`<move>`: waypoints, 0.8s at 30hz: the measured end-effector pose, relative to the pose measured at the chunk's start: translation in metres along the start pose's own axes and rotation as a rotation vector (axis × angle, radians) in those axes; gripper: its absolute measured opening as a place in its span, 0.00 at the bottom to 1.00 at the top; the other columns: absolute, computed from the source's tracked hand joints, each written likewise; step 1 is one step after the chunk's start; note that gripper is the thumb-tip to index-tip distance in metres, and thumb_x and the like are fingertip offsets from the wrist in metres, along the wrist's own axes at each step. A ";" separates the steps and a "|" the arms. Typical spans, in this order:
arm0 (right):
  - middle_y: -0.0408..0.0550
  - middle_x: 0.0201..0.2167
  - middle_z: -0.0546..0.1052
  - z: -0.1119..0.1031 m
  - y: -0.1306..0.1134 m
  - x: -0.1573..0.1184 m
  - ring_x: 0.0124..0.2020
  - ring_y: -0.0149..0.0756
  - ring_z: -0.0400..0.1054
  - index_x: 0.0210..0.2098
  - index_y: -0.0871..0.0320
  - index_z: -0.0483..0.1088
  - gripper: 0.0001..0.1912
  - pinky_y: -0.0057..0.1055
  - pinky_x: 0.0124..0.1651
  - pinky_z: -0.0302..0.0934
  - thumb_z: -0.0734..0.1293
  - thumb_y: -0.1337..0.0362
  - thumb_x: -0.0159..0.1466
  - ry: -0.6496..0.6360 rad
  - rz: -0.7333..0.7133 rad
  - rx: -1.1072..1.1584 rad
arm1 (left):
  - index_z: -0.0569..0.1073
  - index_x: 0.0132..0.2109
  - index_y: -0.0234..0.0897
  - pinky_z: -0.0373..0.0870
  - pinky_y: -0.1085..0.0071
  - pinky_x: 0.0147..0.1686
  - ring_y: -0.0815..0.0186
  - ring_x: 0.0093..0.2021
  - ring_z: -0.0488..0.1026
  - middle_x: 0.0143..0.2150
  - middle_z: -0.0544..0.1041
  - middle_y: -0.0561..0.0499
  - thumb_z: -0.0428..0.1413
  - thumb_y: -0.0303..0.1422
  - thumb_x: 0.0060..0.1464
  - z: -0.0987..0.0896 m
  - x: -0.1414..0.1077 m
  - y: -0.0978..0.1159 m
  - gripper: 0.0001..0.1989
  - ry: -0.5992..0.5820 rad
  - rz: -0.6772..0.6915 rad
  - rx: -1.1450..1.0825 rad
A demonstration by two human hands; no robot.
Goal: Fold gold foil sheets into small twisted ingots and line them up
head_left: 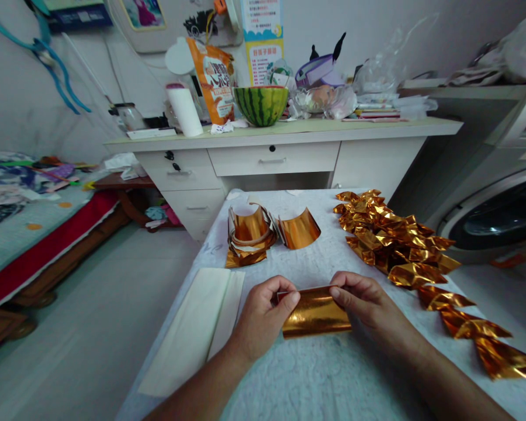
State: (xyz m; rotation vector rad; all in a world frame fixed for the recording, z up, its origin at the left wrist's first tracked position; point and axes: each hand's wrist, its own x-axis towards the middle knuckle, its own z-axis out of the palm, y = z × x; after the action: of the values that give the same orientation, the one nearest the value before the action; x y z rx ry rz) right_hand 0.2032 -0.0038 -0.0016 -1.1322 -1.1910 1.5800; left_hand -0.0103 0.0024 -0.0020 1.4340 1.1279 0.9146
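Between my two hands is a sheet of shiny gold foil paper point(316, 316), curved and hanging over toward me. My left hand point(267, 313) pinches its upper left corner between thumb and fingers. At the upper right corner, my right hand point(363, 301) grips it the same way. Beyond them stands a loose stack of curled gold foil sheets point(251, 228), with a single curled foil sheet point(300, 229) beside it. To the right lies a heap of folded gold foil pieces point(386, 234), trailing toward me. Flat white paper strips point(193, 327) lie left of my left hand.
The cloth-covered table point(284, 380) stands before a white desk point(276, 149) holding a watermelon half point(261, 105), an orange snack bag point(214, 82) and a paper roll point(184, 111). A washing machine point(504, 169) is at right, a bed point(48, 222) at left.
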 end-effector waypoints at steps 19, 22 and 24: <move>0.39 0.21 0.68 -0.001 0.000 0.002 0.23 0.27 0.59 0.28 0.58 0.68 0.17 0.24 0.25 0.51 0.69 0.51 0.60 0.044 0.009 -0.113 | 0.70 0.30 0.35 0.60 0.75 0.28 0.71 0.26 0.63 0.24 0.67 0.56 0.53 0.34 0.57 0.002 0.000 0.002 0.09 0.014 0.012 0.052; 0.40 0.22 0.68 0.000 0.002 0.003 0.23 0.29 0.60 0.28 0.58 0.69 0.17 0.26 0.25 0.52 0.66 0.50 0.62 0.070 -0.033 -0.294 | 0.71 0.31 0.36 0.61 0.75 0.29 0.69 0.28 0.66 0.26 0.70 0.55 0.53 0.33 0.57 0.004 0.000 0.001 0.09 0.060 0.021 0.131; 0.41 0.21 0.69 0.000 0.004 0.004 0.23 0.31 0.61 0.28 0.57 0.69 0.16 0.27 0.25 0.53 0.64 0.52 0.63 0.113 -0.086 -0.475 | 0.72 0.30 0.36 0.62 0.74 0.31 0.68 0.30 0.69 0.28 0.73 0.53 0.53 0.32 0.56 0.006 0.001 0.001 0.08 0.095 0.046 0.226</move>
State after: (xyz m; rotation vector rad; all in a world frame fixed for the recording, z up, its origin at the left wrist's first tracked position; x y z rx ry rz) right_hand 0.2015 -0.0005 -0.0063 -1.4247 -1.5628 1.1803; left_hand -0.0046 0.0017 -0.0017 1.6179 1.3072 0.9180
